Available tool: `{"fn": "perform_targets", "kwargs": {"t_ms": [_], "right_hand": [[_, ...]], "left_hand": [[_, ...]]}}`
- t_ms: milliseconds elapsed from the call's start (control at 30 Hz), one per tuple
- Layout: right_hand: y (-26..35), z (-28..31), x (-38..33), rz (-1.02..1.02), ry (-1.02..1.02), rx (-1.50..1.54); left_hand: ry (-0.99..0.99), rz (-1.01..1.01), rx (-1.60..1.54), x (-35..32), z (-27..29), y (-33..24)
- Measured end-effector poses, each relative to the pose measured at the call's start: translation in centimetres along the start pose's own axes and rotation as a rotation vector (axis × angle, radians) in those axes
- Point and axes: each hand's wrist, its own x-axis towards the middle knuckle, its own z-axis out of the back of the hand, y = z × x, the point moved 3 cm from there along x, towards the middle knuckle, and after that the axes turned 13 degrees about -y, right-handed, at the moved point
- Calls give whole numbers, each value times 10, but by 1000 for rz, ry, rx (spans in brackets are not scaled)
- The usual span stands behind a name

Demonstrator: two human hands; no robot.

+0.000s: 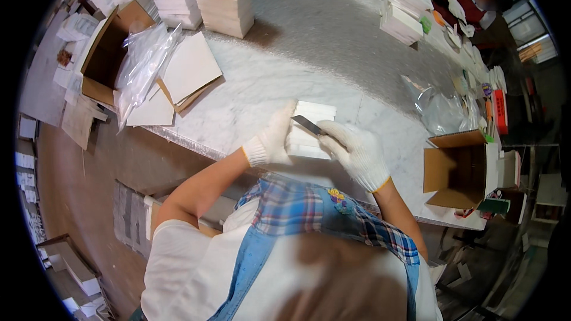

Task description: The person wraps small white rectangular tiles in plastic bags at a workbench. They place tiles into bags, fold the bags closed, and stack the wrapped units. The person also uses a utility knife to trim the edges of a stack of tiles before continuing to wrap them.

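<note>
A small stack of white slabs (311,144) lies on the marble-patterned tabletop in front of my body, with uneven layers showing. My left hand (275,138), in a white knitted glove, grips the stack along its left side; its fingertips are partly hidden. From the right, my right hand (355,150), gloved the same way, closes on a knife (307,125) with a dark, flat blade. The blade slants over the upper part of the slabs, its tip pointing left toward my left hand. Whether it touches them I cannot tell.
Left on the table (250,68) are an open cardboard box (101,59), clear plastic (148,71) and white sheets (190,68). Tall white stacks (223,0) rise behind. An open carton (457,169) and plastic bags (443,107) stand right. A co-worker (470,3) is at the far right.
</note>
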Motion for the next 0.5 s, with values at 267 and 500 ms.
{"fn": "perform_targets", "kwargs": {"t_ms": [267, 500], "right_hand": [[4, -6, 21, 164, 41, -150], [4, -5, 21, 142, 18, -127]], "left_hand": [[-93, 118, 57, -4, 2, 9], [64, 54, 223, 8, 38, 94]]}}
